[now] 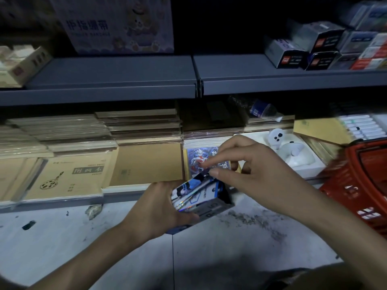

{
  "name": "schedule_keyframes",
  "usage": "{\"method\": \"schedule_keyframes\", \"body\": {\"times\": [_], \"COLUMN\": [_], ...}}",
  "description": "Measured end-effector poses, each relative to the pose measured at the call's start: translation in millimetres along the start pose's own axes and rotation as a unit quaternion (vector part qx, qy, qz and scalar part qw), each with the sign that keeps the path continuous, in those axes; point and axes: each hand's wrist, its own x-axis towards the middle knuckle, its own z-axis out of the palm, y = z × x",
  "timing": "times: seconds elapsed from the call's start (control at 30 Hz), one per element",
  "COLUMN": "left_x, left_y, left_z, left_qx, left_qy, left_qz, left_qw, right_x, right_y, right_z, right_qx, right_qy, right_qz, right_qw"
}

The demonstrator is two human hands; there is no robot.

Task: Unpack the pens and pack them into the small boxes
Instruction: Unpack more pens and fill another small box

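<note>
The left hand (159,208) is wrapped round a small box (201,197) with shiny printed sides. It holds the box low over the floor (104,243), tilted with its open end up toward the right hand (251,170), probably to steady the opening. The right thumb and forefinger are pinched together at that opening. They seem to grip the box's top flap, though in this dim, smeared view it could be the end of a pen. I can make out no loose pens.

Just behind the hands, a picture-printed packet (199,158) stands on the lower shelf (117,197) beside stacked notebooks (69,176). A white toy (280,143) lies in a tray further right. A red basket (356,185) sits close by the right forearm, crowding that side. More small boxes (303,51) wait on the upper shelf (125,76).
</note>
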Motion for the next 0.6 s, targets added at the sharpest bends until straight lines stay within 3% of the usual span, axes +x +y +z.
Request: {"method": "schedule_keyframes", "body": {"times": [0.1,0.37,0.6], "left_x": [-2.1,-0.3,-1.4], "left_y": [2.1,3.7,2.3], "left_z": [1.6,-0.8,1.4], "left_qx": [-0.002,-0.023,-0.04], "left_qy": [-0.013,-0.005,-0.019], "left_qz": [0.005,-0.016,-0.032], "left_qw": [1.0,1.0,0.999], "right_x": [1.6,5.2,3.8], "right_y": [3.4,-3.7,-4.8], "right_z": [-0.3,-16.0,-14.3], "right_qx": [0.005,0.139,0.186], "right_qy": [-0.006,0.125,0.079], "right_qz": [-0.004,-0.014,0.041], "right_qw": [1.0,0.982,0.979]}}
